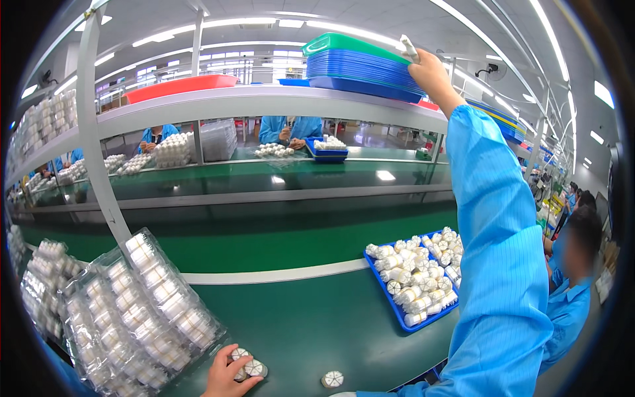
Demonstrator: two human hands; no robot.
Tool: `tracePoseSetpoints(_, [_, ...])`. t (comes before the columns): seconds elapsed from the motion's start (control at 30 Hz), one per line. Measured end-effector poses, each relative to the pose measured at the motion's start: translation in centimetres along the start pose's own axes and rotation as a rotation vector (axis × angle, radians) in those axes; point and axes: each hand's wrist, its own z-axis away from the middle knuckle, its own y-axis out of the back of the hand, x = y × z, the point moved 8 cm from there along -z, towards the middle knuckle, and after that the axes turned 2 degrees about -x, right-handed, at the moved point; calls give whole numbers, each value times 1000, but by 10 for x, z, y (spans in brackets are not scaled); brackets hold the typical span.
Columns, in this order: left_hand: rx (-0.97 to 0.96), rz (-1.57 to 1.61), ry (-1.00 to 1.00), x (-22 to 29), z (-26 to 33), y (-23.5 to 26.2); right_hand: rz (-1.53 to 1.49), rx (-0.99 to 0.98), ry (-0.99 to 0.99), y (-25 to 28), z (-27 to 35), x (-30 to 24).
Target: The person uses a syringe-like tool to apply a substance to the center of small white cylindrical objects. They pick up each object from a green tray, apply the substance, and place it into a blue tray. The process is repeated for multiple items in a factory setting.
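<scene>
My left hand (226, 378) is at the lower edge, its thumb and fingers closed around a couple of short white cylindrical parts (254, 368) with dark spoke lines on their round ends. One more such part (333, 379) stands alone on the green tabletop to the right. Raised high at the upper right, my right hand (431, 74) grips a small white piece (409, 49) that sticks up from the fingers; its exact kind cannot be made out. This hand is beside a stack of blue trays (357, 68) topped by a green tray (350, 44).
Clear plastic packs of white parts (142, 311) lean at the left. A blue tray (405, 320) heaped with white parts sits right of centre. Above runs a white shelf (264, 102) with a red tray (182, 87). Workers in blue sit across the line and at the right.
</scene>
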Motion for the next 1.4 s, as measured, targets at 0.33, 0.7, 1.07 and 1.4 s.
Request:
tracePoseSetpoints(0.33, [1, 9, 27, -2, 1, 1, 18, -163, 256, -19, -10, -104])
tracePoseSetpoints(0.7, [-94, 85, 102, -12, 3, -3, 78, -76, 285, -36, 6, -79])
tracePoseSetpoints(1.07, [7, -60, -38, -1, 7, 0, -25, -210, 492, -31, 248, -91])
tracePoseSetpoints(1.4, [-30, 33, -47, -7, 2, -14, 300, -1074, 280, -193, 467, -9])
